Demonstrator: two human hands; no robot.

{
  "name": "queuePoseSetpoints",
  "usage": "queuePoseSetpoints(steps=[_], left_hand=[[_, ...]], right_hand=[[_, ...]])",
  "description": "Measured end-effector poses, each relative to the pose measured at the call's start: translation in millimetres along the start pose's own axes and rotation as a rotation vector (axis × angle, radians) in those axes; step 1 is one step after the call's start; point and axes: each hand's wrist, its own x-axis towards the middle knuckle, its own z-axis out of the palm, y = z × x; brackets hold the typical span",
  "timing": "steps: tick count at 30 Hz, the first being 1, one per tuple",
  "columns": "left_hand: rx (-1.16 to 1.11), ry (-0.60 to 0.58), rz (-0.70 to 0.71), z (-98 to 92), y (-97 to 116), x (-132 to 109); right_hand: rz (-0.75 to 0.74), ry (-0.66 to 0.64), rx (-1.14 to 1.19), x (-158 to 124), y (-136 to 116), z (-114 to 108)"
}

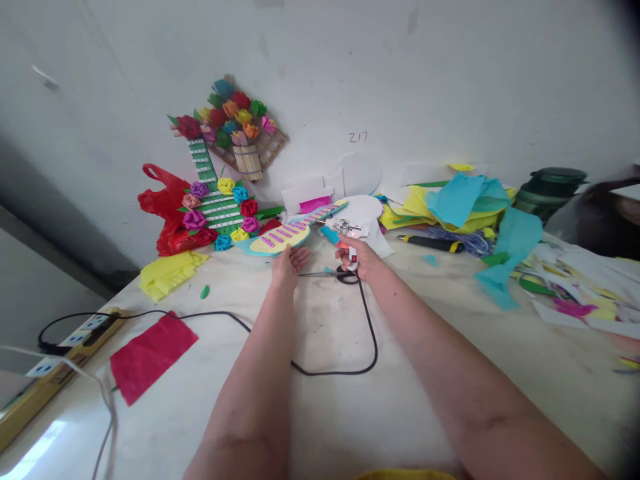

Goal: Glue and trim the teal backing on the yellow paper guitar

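My left hand is at the lower edge of a paper guitar, thumb on its rim and fingers reaching below. The guitar has a yellow face with rows of small purple strips and a light blue border; its neck slants up to the right. My right hand is closed around the handle of a white hot glue gun, its nozzle pointing left to the guitar's neck. A black cord runs from the gun. Scissors with black handles lie on the table between my hands.
A green guitar with paper flowers leans by the wall, near a red plastic bag. At left lie red paper, yellow crepe paper and a power strip. Paper scraps, a cutter and a dark green jar occupy the right.
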Motion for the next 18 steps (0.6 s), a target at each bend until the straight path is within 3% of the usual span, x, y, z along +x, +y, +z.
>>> queuePoseSetpoints(steps=[3, 5, 8, 11, 13, 18], left_hand=[[0.235, -0.079, -0.115, 1.2, 2.9, -4.7], [0.435, -0.201, -0.172, 2.8, 7.4, -11.4], [0.595, -0.405, -0.078, 10.7, 15.4, -26.1], [0.643, -0.691, 0.005, 24.1, 20.2, -41.4], [0.67, -0.797, 0.035, 32.8, 19.7, -49.1], [0.698, -0.808, 0.112, 42.0, 10.5, -54.6]], right_hand=[[-0.04, 0.039, 0.023, 0.5, 0.9, 1.8], [-0.08, 0.071, 0.055, 0.2, 1.0, 4.1], [-0.168, 0.112, 0.126, -0.3, 0.9, 9.3], [-0.21, 0.142, 0.153, -0.1, 2.3, 16.2], [-0.218, 0.161, 0.139, 0.5, 4.3, 21.2], [-0.261, 0.196, 0.055, 2.9, 7.5, 26.5]])
